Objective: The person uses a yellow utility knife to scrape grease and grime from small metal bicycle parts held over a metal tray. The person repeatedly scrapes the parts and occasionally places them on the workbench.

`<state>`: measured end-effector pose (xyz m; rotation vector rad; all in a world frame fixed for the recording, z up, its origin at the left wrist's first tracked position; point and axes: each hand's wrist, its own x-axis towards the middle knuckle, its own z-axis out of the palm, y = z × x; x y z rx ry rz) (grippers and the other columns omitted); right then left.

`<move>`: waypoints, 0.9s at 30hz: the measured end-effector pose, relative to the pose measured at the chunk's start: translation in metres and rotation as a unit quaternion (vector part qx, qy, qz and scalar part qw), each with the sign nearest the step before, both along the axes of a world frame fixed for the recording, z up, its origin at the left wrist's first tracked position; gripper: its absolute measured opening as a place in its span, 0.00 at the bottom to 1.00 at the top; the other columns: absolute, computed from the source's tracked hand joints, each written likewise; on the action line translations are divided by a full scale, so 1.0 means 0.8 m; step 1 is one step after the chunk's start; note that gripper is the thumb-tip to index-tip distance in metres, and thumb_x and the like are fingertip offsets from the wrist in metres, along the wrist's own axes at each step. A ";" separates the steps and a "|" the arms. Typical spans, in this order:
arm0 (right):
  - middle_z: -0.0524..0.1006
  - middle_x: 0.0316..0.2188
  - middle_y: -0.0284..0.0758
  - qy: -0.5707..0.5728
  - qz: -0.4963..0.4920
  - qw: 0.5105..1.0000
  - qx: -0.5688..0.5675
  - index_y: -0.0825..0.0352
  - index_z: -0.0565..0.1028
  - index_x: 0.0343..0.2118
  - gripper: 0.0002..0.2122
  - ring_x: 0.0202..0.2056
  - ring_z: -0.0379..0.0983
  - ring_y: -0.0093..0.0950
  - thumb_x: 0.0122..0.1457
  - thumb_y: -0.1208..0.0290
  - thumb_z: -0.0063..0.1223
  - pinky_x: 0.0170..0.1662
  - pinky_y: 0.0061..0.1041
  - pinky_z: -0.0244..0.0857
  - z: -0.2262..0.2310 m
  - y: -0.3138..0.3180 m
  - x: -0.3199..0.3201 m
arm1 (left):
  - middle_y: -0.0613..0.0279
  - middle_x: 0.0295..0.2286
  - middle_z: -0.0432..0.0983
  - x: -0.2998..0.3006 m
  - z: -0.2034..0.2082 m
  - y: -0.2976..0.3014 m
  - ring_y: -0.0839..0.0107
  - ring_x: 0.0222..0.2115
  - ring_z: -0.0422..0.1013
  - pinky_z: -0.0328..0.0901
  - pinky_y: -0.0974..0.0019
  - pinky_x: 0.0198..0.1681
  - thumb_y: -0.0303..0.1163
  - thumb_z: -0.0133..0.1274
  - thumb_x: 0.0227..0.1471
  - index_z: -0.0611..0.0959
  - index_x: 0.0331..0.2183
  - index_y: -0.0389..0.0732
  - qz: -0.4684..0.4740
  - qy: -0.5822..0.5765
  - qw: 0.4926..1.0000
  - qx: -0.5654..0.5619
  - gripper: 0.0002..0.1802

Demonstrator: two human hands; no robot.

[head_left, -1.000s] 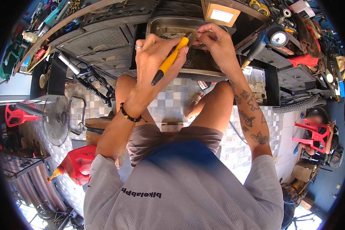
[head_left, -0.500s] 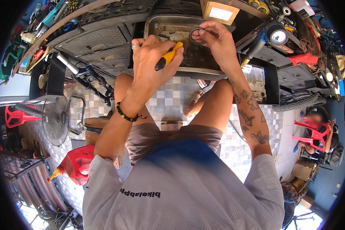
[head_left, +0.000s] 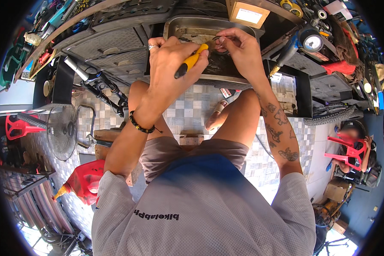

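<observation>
Wears, nearest of all, a grey mesh shirt (head_left: 209,205), fine-textured, shading to blue toward the lap. Leaves, between the thighs, open room over checkered floor tiles (head_left: 183,109) up to the near rim of a shallow metal tray (head_left: 224,79). Reaches past that rim with both forearms, well apart, with free air between. Grasps in the curled fingers of the left hand (head_left: 177,62) a yellow-handled brush (head_left: 195,59): smooth, rounded, black at the butt, brownish and blurred at the bristles. Pinches between thumb and fingers of the right hand (head_left: 241,52) a thin dark ring (head_left: 218,37), slim, curved, nearly edge-on, over the tray and close to the bristles; cannot tell whether touching. Below, in the tray, raised sides, rounded corners and a grimy, wet-looking bottom with small dark bits. Just beside the far right corner, a cardboard box (head_left: 248,16), squared and pale-labelled, crowding that edge. To the left, grey textured drawers (head_left: 102,51); to the right, a round-faced gauge (head_left: 312,42). Farther out, a wire-caged fan (head_left: 63,133) at left, a knobbly black tyre (head_left: 335,117) and red plastic chair (head_left: 350,149) at right.
</observation>
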<state>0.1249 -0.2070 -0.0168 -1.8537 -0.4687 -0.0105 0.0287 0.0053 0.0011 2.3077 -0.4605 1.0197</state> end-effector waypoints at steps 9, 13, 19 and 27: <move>0.89 0.43 0.39 0.003 0.007 1.000 0.021 0.75 0.83 0.54 0.09 0.44 0.89 0.26 0.76 0.80 0.58 0.52 0.27 0.84 0.002 -0.002 -0.004 | 0.57 0.32 0.91 0.002 0.006 0.000 0.64 0.31 0.81 0.65 0.60 0.50 0.35 0.75 0.57 0.96 0.39 0.40 0.010 0.019 1.000 0.002 0.10; 0.89 0.44 0.40 0.024 0.012 0.997 0.071 0.75 0.83 0.55 0.09 0.46 0.88 0.27 0.76 0.79 0.59 0.52 0.27 0.84 0.005 -0.009 0.002 | 0.56 0.34 0.92 -0.004 0.010 0.014 0.61 0.32 0.82 0.69 0.60 0.48 0.34 0.75 0.57 0.97 0.42 0.42 -0.008 0.090 0.994 0.059 0.11; 0.90 0.45 0.40 0.094 0.021 0.992 0.086 0.73 0.82 0.54 0.09 0.45 0.89 0.27 0.76 0.77 0.59 0.52 0.26 0.83 0.009 -0.023 -0.001 | 0.54 0.36 0.92 -0.011 -0.004 0.017 0.65 0.33 0.85 0.75 0.64 0.44 0.33 0.75 0.59 0.96 0.45 0.40 -0.074 0.172 0.980 -0.064 0.13; 0.90 0.41 0.43 0.040 -0.017 0.999 0.021 0.75 0.77 0.50 0.07 0.45 0.91 0.31 0.74 0.79 0.55 0.51 0.25 0.83 0.006 -0.021 -0.005 | 0.55 0.28 0.91 0.001 -0.008 -0.005 0.75 0.32 0.87 0.76 0.72 0.37 0.37 0.67 0.66 0.95 0.43 0.34 -0.016 0.144 0.920 -0.363 0.14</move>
